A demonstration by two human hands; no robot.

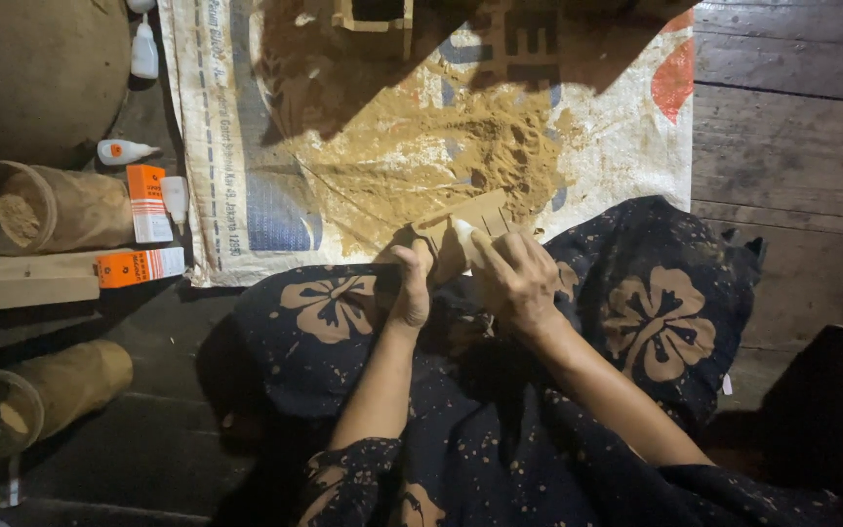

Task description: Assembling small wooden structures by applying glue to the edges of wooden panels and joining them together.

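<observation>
A pale wooden piece sits just above the middle of the frame, held over the person's lap at the lower edge of a heap of sawdust. The left hand grips its near end, fingers curled tight around the wood with the thumb pointing up. The right hand closes over the piece from the right, fingers bent and pressed against it; whether it holds anything else cannot be told. The sawdust is spread across a white woven sack laid flat on the floor, filling the upper middle of the frame, partly under a dark shadow. The person's lap is covered by dark cloth with tan flower prints. Left of the sack lie small white glue bottles and two orange-and-white boxes, near a jar tipped on its side with sawdust inside. A flat wooden slat lies below it, and another jar lower left. The floor is dark worn planks, dimly lit.
</observation>
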